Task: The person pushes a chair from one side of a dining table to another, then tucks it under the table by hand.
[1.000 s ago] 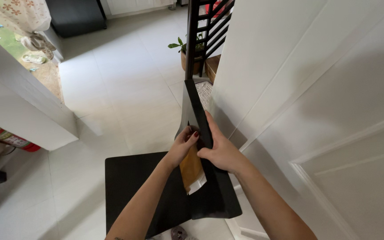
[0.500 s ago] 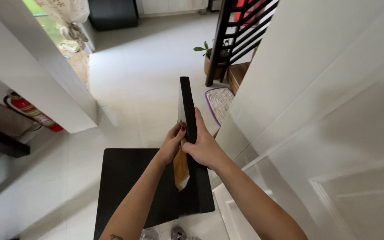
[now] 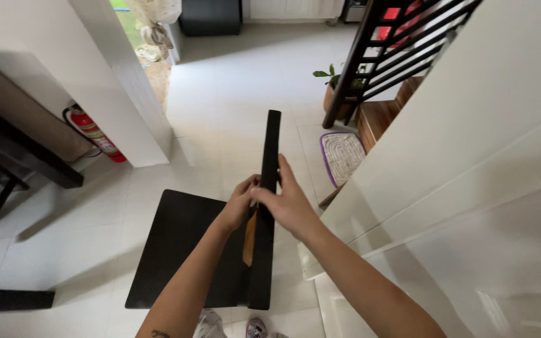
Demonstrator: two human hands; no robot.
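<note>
Both hands meet on a long black board (image 3: 269,181) held edge-on above the white floor (image 3: 233,87). The right hand (image 3: 288,203) wraps its edge, fingers closed over it; the left hand (image 3: 240,205) pinches a tan envelope (image 3: 249,238) against the board's face — just above a black panel (image 3: 180,250) lying flat below.

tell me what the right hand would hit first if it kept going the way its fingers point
The right hand lies along the upright black board, fingers pointing up its length; sliding on, it likely meets only more board, then open air above the floor, though depth is unclear.
</note>
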